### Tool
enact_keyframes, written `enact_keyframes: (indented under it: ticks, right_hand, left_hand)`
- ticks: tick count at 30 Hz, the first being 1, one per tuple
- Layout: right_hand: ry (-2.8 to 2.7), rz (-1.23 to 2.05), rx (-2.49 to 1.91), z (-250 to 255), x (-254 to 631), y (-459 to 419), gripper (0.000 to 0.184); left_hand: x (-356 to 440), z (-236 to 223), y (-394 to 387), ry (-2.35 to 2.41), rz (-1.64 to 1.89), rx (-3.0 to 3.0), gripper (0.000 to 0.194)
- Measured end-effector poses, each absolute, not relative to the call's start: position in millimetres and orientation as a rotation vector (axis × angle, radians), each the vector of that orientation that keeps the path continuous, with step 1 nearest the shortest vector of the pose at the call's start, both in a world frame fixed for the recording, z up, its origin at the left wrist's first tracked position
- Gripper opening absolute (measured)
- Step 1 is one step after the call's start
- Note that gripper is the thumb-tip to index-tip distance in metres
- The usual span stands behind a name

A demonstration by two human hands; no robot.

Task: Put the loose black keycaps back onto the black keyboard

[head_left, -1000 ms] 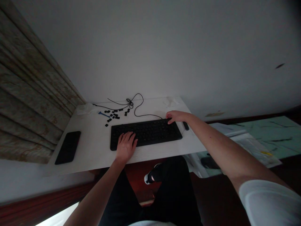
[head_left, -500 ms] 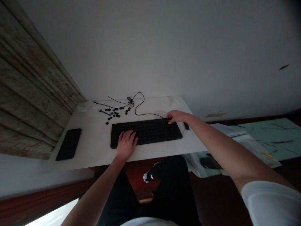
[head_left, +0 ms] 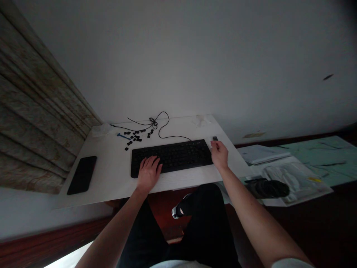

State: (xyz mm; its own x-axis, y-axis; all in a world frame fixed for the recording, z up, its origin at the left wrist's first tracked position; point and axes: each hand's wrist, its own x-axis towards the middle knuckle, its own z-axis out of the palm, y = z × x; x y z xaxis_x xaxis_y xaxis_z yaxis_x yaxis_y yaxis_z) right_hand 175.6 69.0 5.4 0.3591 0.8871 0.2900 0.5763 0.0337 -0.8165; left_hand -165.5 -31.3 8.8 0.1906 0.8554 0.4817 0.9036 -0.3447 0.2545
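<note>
A black keyboard [head_left: 178, 156] lies on the white table [head_left: 106, 175], its cord running off the back edge. My left hand [head_left: 149, 171] rests flat on the keyboard's left front part, fingers stretched out over the keys. Beside the keyboard's right end, my right hand [head_left: 219, 152] has its fingers curled together around a small dark object [head_left: 215, 138]. Only the far end of that object shows; its kind I cannot make out. Several loose black keycaps [head_left: 136, 137] lie scattered behind the keyboard, near a thin blue tool [head_left: 123, 136].
A black phone [head_left: 82, 175] lies at the table's left. The bundled cord [head_left: 153, 122] loops along the back near the wall. Crumpled clear plastic [head_left: 100, 129] sits in the far left corner. Right of the table are papers [head_left: 262, 153] and a black item [head_left: 267, 188] on a lower surface.
My right hand has left the keyboard's far right corner and come nearer, to the small dark object beside it. My left hand stays in place. The view has shifted slightly.
</note>
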Motion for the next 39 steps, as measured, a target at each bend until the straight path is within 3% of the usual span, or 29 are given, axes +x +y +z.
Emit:
enact_keyframes:
  ticks: [8, 13, 20, 24, 32, 36, 39]
  right_hand:
    - [-1.476, 0.189, -1.599, -3.3, 155.0, 45.5, 0.042]
    - [-1.577, 0.079, -1.629, -1.1, 155.1, 46.9, 0.041]
    - [-1.801, -0.008, -1.620, 0.8, 150.2, 44.7, 0.034]
    - [-1.816, -0.027, -1.636, 1.2, 150.1, 45.7, 0.034]
    - [-1.799, -0.055, -1.657, 1.0, 150.2, 45.8, 0.037]
    - [-1.802, -0.020, -1.681, 0.8, 150.4, 46.7, 0.038]
    - [-1.789, -0.014, -1.683, 0.3, 150.4, 47.3, 0.038]
  left_hand:
    - [-168.7, 8.9, -32.2, -1.760, -0.991, -2.366, 0.031]
    - [-214.8, 20.8, -5.6, -1.960, -1.189, -2.123, 0.031]
    - [-299.1, 24.8, 44.4, -2.429, -0.868, -1.936, 0.042]
    - [-307.4, 22.7, 50.5, -2.373, -0.721, -2.116, 0.037]
    - [-307.5, 23.1, 48.6, -2.351, -0.772, -2.133, 0.026]
    - [-306.1, 24.1, 42.1, -2.450, -1.051, -2.059, 0.020]
    - [-293.3, 26.3, 35.8, -2.597, -1.707, -1.763, 0.020]
